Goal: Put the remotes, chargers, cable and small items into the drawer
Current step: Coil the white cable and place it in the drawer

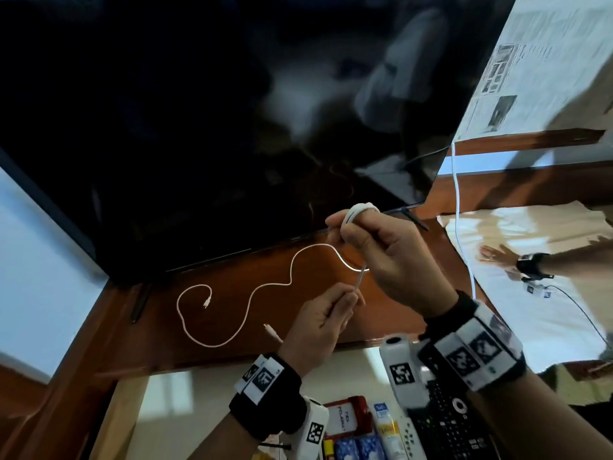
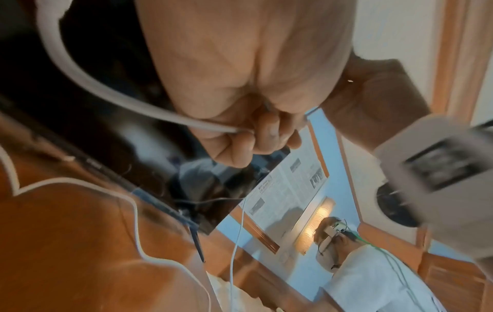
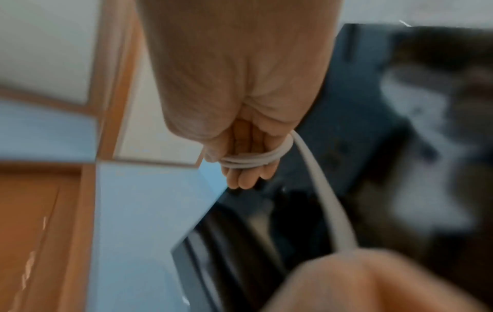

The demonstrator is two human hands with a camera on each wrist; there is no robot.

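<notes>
Your right hand (image 1: 381, 247) has the white cable (image 1: 265, 288) wound in loops round its fingers, grip curled on the coil. Your left hand (image 1: 318, 323) at 6 o'clock of it pinches the strand, whose slack snakes toward 9 o'clock across the worktop (image 1: 232, 260), beyond the open drawer (image 1: 185, 403).

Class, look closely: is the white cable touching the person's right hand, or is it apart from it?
Touching. The right wrist view shows the white cable looped several times around the fingers of the right hand.
</notes>
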